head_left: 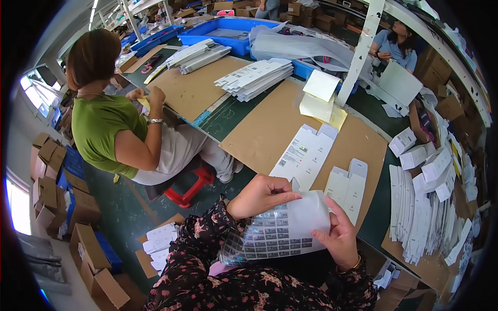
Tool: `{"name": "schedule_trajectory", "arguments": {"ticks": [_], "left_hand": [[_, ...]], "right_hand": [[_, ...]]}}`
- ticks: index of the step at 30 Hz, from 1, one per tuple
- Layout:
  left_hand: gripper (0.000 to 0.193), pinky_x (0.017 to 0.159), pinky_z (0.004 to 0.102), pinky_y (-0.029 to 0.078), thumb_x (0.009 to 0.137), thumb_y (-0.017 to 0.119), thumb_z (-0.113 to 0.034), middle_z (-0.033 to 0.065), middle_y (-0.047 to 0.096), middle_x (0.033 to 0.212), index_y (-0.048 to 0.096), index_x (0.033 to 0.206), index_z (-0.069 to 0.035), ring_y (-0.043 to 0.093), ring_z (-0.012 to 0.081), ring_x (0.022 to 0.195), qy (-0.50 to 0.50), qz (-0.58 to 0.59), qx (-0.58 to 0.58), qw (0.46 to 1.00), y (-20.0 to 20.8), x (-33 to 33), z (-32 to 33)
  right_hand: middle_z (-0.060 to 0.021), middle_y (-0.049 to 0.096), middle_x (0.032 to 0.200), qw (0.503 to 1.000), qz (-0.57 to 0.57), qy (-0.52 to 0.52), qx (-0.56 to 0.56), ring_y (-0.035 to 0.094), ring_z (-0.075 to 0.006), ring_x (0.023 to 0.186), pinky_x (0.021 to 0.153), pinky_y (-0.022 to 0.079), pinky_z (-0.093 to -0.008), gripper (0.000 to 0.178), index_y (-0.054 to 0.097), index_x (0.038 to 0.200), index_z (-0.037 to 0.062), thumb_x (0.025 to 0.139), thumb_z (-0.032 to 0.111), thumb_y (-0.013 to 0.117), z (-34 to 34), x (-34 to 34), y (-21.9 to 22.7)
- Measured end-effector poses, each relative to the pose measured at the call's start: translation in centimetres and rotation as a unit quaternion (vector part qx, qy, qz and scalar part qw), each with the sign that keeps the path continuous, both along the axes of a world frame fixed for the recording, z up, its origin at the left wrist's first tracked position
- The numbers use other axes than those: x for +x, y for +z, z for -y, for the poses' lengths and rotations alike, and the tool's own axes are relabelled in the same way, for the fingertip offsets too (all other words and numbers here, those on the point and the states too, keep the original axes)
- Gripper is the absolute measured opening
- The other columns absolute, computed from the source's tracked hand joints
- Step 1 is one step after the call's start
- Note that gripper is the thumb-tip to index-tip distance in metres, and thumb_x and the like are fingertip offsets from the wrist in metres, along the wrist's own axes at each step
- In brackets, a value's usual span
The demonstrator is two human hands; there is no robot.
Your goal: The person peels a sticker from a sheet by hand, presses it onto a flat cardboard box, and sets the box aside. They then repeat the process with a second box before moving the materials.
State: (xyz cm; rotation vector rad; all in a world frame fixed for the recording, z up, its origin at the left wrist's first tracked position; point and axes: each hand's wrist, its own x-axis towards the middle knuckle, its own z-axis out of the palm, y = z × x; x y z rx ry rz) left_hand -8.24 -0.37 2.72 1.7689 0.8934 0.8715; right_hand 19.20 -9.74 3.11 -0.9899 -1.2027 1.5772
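The sticker sheet (267, 233) is curving above the person's lap, showing rows of small dark labels and a blank whitish part. Flat white cartons (303, 155) are lying at one o'clock from it; bare cardboard (264, 124) is stretching at twelve. The left hand (262, 197), at eleven, is pinching the upper edge; the right hand (340, 236), at three, is gripping the side, thumb across the face.

You are wearing black sleeves (187, 254) patterned with pink and cream flowers. Your label sheet (277, 233) is showing rows of dark grey rectangles beside blank white. Flat cartons (305, 158) are standing out white against brown cardboard (267, 127); a co-worker's top (101, 127) is showing green.
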Motion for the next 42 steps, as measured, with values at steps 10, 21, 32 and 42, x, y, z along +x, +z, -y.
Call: {"name": "schedule_trajectory", "arguments": {"ticks": [10,21,32,42], "left_hand": [[0.024,0.059,0.0248,0.043,0.105,0.08,-0.02,-0.0028,0.067,0.075,0.076,0.097,0.002,0.05,0.0014,0.07,0.001,0.001,-0.032,0.999,-0.7,0.4,-0.1],[0.033,0.058,0.0284,0.043,0.105,0.08,-0.026,0.0014,0.061,0.068,0.073,0.091,0.003,0.046,0.0047,0.067,-0.002,0.023,-0.025,0.999,-1.0,0.6,0.1],[0.025,0.062,0.0264,0.045,0.105,0.08,-0.022,0.0005,0.066,0.075,0.078,0.097,0.002,0.051,0.004,0.071,-0.018,-0.011,-0.046,0.999,-1.0,0.8,-0.4],[0.028,0.06,0.0287,0.043,0.105,0.08,-0.022,0.0015,0.061,0.071,0.076,0.095,0.003,0.047,0.0054,0.069,-0.031,-0.02,-0.037,0.999,-1.0,1.6,-0.4]], "right_hand": [[-0.0084,0.075,0.131,0.995,0.104,0.0,0.012,0.068,-0.013,0.114,0.103,0.056,-0.0308,0.046,0.072,0.141,0.0001,0.096,0.002,0.084,0.7,0.0,0.1],[-0.0084,0.077,0.126,0.992,0.126,-0.004,0.019,0.069,-0.0134,0.111,0.101,0.056,-0.0298,0.04,0.077,0.134,-0.0003,0.095,0.0,0.084,0.8,-0.5,-0.1],[-0.009,0.077,0.125,0.993,0.12,-0.009,0.013,0.069,-0.0142,0.112,0.101,0.056,-0.0307,0.041,0.076,0.134,-0.0008,0.095,0.003,0.085,0.7,-0.3,-0.1],[-0.0088,0.078,0.124,0.994,0.111,-0.022,0.015,0.069,-0.0141,0.111,0.1,0.056,-0.0309,0.038,0.076,0.134,-0.0004,0.098,0.007,0.083,0.7,0.2,-0.6]]}}
